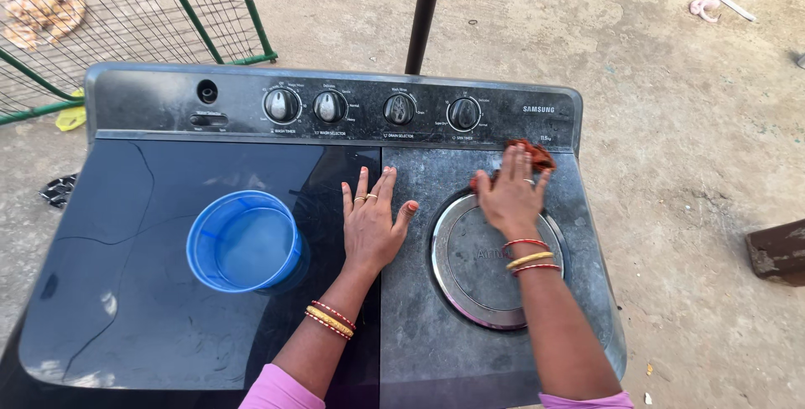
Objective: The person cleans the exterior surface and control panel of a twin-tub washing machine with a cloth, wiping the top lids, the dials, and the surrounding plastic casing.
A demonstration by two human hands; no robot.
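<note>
right hand (511, 195) pressed down over a crumpled reddish-brown cloth (530, 155), fingers bunched on it, at the far edge of the grey, grimy spin-side lid (419, 308), just below the control panel and touching the upper rim of the round silver-ringed window (482, 262). left hand (371, 223) laid flat, fingers spread, holding nothing, straddling the seam between that lid and the glossy dark blue wash-side lid (126, 292). blue round plastic tub of water (244, 241) standing on the blue lid, just beside the left hand but apart from it.

risks, judged from this:
- could knock the tub with a sideways slide of the left wrist; smooth lid, shallow tub, likely spill toward the seam.
- could push damp cloth against the row of black rotary knobs (373, 108) on the dark panel (142, 103), letting water seep in or turning a dial.
- could crack further under a hard lean: thin line visible across the blue lid.
- could scratch the lid with the metal bangles on either wrist.

beyond the machine: green wire-mesh fence (126, 15), dark pole (423, 11), bare concrete ground (671, 124).
</note>
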